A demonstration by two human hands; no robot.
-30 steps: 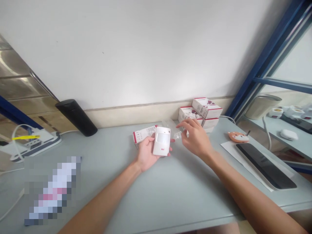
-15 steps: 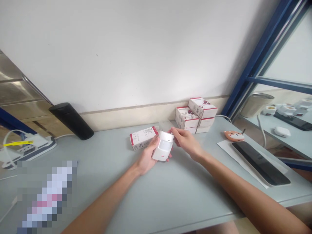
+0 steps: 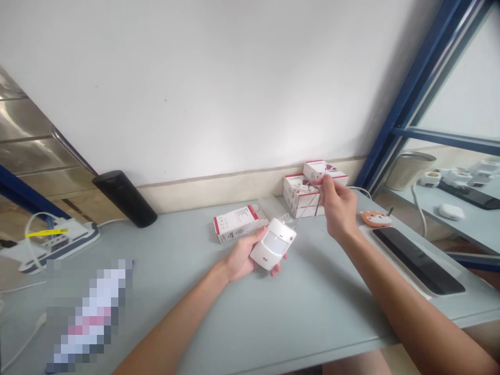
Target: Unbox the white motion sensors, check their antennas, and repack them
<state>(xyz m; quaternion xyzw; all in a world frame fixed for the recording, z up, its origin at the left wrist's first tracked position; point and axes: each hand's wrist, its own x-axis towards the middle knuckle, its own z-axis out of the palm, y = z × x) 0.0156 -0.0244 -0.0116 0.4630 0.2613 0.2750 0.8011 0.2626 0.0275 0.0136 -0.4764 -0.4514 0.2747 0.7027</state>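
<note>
My left hand (image 3: 241, 259) is wrapped around a white motion sensor (image 3: 272, 246), which tilts to the right above the table with its lens facing up. A thin metal antenna (image 3: 307, 209) runs from the sensor's upper right corner up to my right hand (image 3: 339, 204). The fingers of that hand pinch its far end, in front of the stacked boxes. Just behind the sensor lies an opened white and red box (image 3: 236, 224) on its side, with clear plastic (image 3: 283, 217) beside it.
White and red boxes (image 3: 299, 195) stand stacked against the wall. To the right are a black-topped device (image 3: 417, 260) and an orange animal-shaped item (image 3: 375, 218). A black cylinder (image 3: 125, 198), a power strip (image 3: 66, 245) with cables and a pixelated object (image 3: 91, 312) are on the left.
My right hand has moved up and right, away from the sensor, and the antenna now stretches long between them. The sensor has tilted further right in my left hand.
</note>
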